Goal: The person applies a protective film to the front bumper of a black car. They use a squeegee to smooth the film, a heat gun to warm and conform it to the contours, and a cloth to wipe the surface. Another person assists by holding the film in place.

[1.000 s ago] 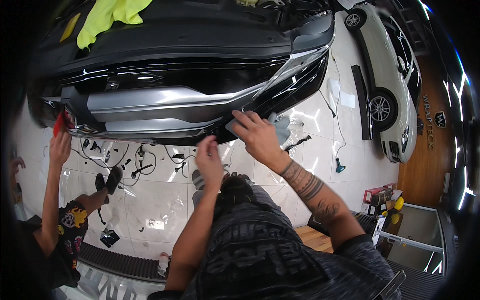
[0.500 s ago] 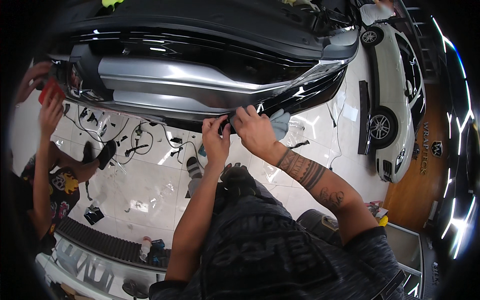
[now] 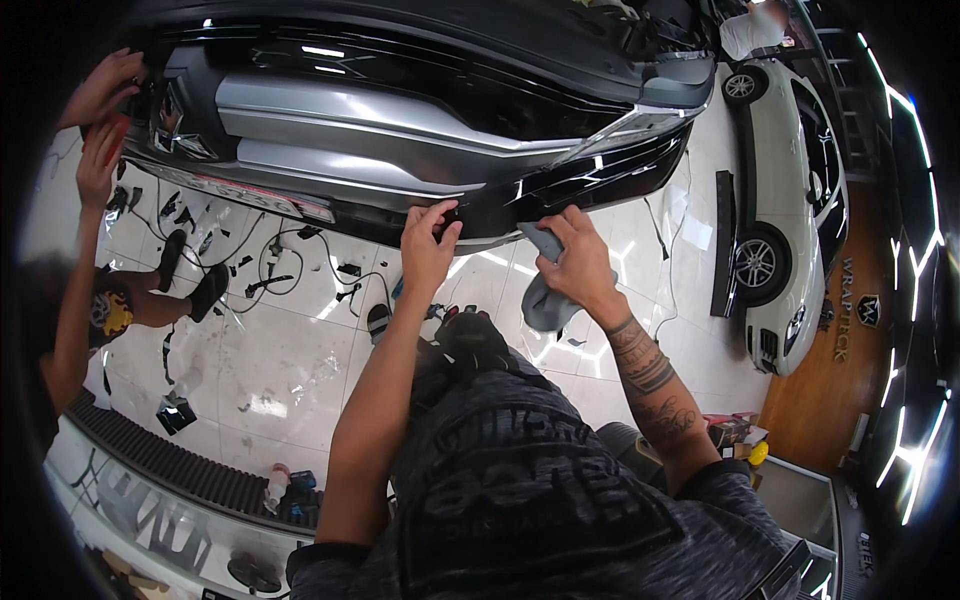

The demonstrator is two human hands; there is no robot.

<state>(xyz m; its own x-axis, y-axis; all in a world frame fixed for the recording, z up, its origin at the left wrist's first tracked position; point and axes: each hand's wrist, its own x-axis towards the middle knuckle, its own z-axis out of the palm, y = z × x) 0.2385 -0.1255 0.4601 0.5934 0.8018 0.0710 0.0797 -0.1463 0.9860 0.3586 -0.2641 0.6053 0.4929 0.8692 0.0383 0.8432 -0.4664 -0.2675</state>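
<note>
My left hand point(image 3: 426, 245) is at the lower edge of the black and silver bumper point(image 3: 350, 165), fingers bent and apart, fingertips touching near a small dark opening. My right hand point(image 3: 575, 260) is closed on a grey cloth point(image 3: 548, 305), which hangs below the bumper's right-hand lower edge, by the glossy black corner. At the far left a co-worker's hand point(image 3: 95, 165) holds a red flat tool point(image 3: 114, 131) against the car, and another hand point(image 3: 110, 75) is raised above it.
A white car point(image 3: 795, 300) stands at the right, with another person point(image 3: 750, 35) behind it. Black scraps and cables point(image 3: 275, 275) lie on the tiled floor point(image 3: 270, 365). A dark ribbed strip point(image 3: 180, 465) crosses the lower left, near a bottle point(image 3: 277, 488).
My left hand has risen to the bumper edge. My right hand has moved right and pulled back from the bumper with the cloth, which now hangs lower. The view has shifted.
</note>
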